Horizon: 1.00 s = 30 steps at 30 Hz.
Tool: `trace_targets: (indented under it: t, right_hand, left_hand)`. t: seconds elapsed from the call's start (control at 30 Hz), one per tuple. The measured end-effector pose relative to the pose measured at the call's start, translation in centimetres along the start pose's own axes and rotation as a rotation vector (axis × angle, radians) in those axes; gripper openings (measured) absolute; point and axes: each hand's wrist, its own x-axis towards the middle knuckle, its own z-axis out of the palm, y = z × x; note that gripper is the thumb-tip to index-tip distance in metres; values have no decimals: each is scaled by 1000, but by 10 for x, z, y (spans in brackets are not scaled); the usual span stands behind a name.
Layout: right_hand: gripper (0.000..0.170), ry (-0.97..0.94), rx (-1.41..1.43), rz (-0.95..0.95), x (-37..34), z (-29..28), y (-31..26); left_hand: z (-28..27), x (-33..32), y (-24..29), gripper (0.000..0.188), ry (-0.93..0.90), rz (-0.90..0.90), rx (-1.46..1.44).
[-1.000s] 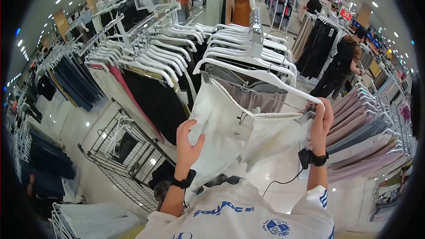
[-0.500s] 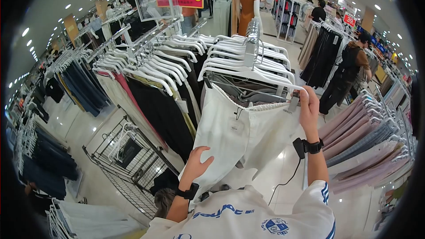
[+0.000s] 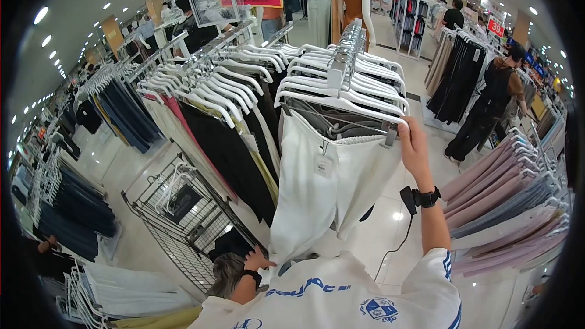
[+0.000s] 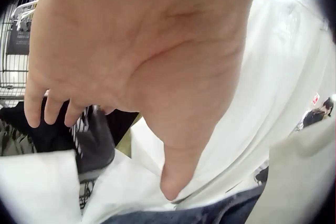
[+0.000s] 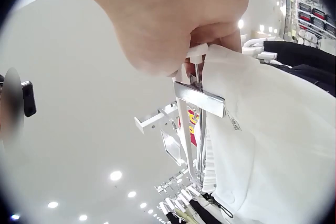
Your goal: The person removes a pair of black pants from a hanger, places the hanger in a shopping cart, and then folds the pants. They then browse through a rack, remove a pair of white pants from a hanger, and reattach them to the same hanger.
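Observation:
White trousers [image 3: 304, 183] with a gathered waistband and a paper tag [image 3: 322, 166] hang from a white clip hanger [image 3: 341, 99] at the front of the rack. My right hand [image 3: 415, 149] grips the hanger's right end; in the right wrist view its thumb and fingers close round the tip just above the metal clip [image 5: 199, 99]. Low beside the left trouser leg is my left hand [image 3: 259, 259], fingers loosely spread. The left wrist view shows its palm [image 4: 142, 50] with nothing held, the thumb overlapping white cloth.
A black wire cart [image 3: 183, 219] stands at the left, with dark cloth [image 3: 233, 244] at its near end. Black trousers [image 3: 228, 158] hang on the rack left of the white pair. Pink trousers [image 3: 487, 173] hang on the right. A person [image 3: 493, 97] stands beyond them.
The white trousers and hanger have moved back against the row of hangers, my right hand still gripping the end. My left hand has dropped from beside the trousers toward my waist.

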Motion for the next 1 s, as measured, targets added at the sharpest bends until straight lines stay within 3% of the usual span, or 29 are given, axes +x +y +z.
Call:
trace_targets:
  t: [0.1,0.17,0.2,0.3,0.37,0.47,0.53,0.6,0.67,0.7,0.73,0.87,1.0]
  right_hand:
    - [26,-26,77,43,1,1,11]
    - [23,-13,166,70,-1,2,15]
    - [21,68,106,-10,1,-1,8]
    - [20,182,-48,-143,4,-9,-15]
    - [18,135,193,-165,5,-16,-39]
    - [26,-96,768,-185,1,-31,-88]
    - [32,-188,991,-321,0,-37,-133]
    - [28,-419,1353,-471,5,-35,-167]
    - [23,-648,1312,-543,11,-67,-178]
    - [28,-1055,1234,-659,34,-97,-169]
    - [23,-1021,1309,-564,23,-104,-172]
    - [20,-933,1379,-537,16,-81,-187]
    - [17,-820,1454,-531,-9,-100,-182]
  left_hand:
    - [28,-9,-5,120,3,-5,-2]
    - [41,-14,-1,98,88,-19,-66]
    - [46,-18,3,80,179,-6,-27]
    - [52,-7,5,78,180,-31,18]
    - [49,-4,0,76,134,-6,-41]
    - [44,2,-2,76,57,12,-74]
    - [51,12,-9,80,28,32,-124]
    - [40,3,5,85,-4,-6,-105]
    - [36,0,11,87,-29,-22,-102]
    - [35,0,15,87,-37,-31,-114]
    - [37,-1,15,87,-43,-37,-127]
    - [40,9,19,87,-82,12,-143]
    - [33,-1,34,86,-63,47,-163]
